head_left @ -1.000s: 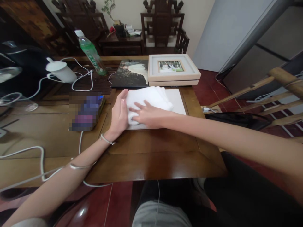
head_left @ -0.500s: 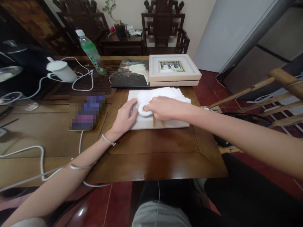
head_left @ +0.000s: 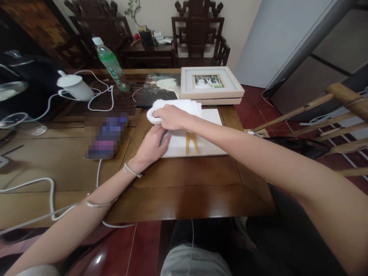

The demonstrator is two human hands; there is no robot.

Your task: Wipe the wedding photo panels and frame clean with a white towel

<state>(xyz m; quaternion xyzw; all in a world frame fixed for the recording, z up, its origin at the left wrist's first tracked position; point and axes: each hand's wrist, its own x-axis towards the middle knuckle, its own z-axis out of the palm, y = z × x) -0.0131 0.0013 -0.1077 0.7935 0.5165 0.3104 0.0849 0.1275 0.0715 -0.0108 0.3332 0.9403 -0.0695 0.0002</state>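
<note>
My right hand (head_left: 172, 117) grips a folded white cloth (head_left: 186, 104) and presses it at the far left corner of a flat white panel (head_left: 212, 122). Its fingers are bunched on the cloth's near left end. On the panel's left edge rests my left hand (head_left: 153, 143), palm down, with the thumb spread from the other fingers; those fingertips lie close to the cloth and are partly hidden. A gold-coloured two-legged shape (head_left: 191, 143) shows on the panel's near half, its upper part covered by my right forearm.
Beyond the panel lie stacked pale wooden picture frames (head_left: 212, 92) and a dark photo panel (head_left: 155, 96). To the left are a blurred-out phone (head_left: 106, 136) on a cable, a white lidded cup (head_left: 74, 86), a green drink bottle (head_left: 112, 67) and a glass (head_left: 24, 122).
My right hand has moved left and away from me with the cloth, from the panel's middle to its far left corner. More of the gold shape shows. My left hand stays nearly in place.
</note>
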